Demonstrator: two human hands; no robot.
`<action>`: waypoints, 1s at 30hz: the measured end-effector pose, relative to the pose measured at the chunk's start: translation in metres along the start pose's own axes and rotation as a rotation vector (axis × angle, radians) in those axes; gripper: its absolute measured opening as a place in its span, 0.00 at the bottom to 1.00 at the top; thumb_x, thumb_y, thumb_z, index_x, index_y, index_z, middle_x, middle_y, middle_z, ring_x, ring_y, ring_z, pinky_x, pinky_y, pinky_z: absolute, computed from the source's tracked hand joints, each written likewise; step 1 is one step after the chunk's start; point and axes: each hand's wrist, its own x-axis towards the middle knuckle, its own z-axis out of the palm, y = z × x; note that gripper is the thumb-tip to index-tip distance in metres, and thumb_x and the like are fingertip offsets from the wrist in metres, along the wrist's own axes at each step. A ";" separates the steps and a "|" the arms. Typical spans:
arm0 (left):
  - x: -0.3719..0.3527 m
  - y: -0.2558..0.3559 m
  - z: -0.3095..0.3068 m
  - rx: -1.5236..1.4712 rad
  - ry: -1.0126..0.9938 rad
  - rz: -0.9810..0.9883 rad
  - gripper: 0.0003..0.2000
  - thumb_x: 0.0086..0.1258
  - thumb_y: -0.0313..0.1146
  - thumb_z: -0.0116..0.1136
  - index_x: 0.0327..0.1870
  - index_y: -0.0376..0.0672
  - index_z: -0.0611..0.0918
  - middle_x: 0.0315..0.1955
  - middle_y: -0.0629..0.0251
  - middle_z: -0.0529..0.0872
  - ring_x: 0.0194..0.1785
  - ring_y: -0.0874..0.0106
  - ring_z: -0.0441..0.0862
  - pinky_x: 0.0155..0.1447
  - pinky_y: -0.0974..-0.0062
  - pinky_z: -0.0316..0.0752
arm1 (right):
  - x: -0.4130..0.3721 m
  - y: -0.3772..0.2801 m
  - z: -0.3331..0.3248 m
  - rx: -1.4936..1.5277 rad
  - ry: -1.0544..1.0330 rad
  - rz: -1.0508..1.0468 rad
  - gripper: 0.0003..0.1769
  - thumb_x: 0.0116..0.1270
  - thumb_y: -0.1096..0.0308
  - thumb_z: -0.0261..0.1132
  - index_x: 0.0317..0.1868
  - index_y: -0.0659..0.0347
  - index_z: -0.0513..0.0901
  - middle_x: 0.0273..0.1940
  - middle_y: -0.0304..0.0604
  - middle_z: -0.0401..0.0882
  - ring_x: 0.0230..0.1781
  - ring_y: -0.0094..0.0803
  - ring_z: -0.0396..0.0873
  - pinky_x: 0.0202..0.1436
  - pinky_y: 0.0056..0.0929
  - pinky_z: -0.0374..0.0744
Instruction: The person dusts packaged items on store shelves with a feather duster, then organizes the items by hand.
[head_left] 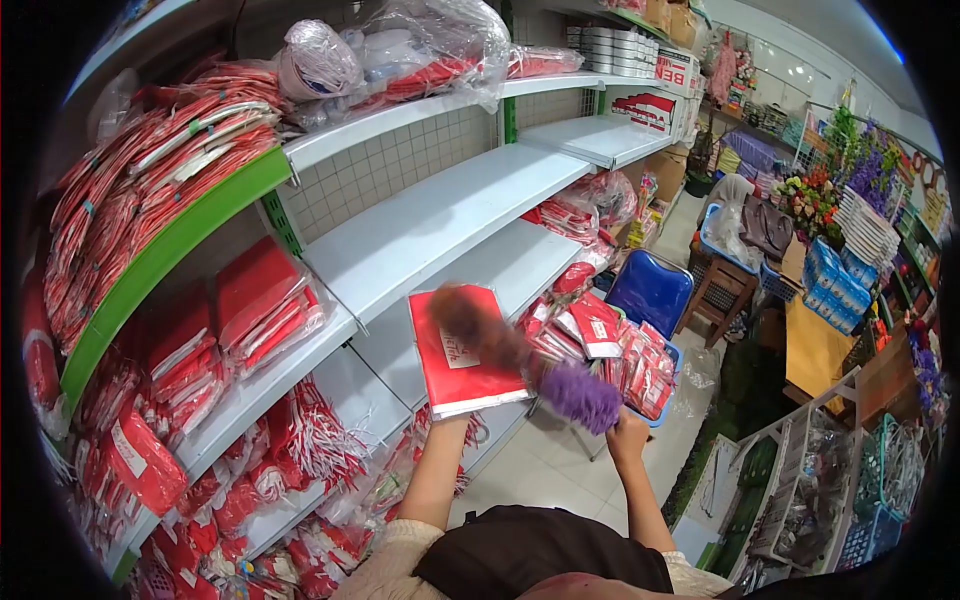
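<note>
In my right hand (627,436) is the lower end of a fluffy duster (580,397), purple near my fist and brown to orange toward the tip. Motion blurs its far end, which crosses in front of a flat red packet (455,372). That packet has a clear plastic wrapper and a white label with writing. My left hand (448,428) supports the packet from underneath; its fingers are hidden behind it. Beyond the duster, several red packets (640,372) lie in a pile beside a blue chair (650,290).
White shelves (450,210) run along the left, with stacks of red plastic-wrapped goods (160,190) on the near sections. Cardboard boxes (645,110) stand at the far shelf end. On the right are crates (810,480), a wooden stool (718,290) and artificial flowers (810,195).
</note>
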 end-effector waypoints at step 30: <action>-0.018 -0.030 -0.054 -2.500 -0.216 -0.414 0.21 0.73 0.44 0.42 0.62 0.42 0.67 0.56 0.57 0.73 0.57 0.65 0.71 0.59 0.62 0.71 | 0.052 -0.052 0.055 0.060 -0.166 -0.085 0.10 0.49 0.68 0.62 0.34 0.61 0.79 0.22 0.56 0.77 0.24 0.52 0.78 0.28 0.47 0.74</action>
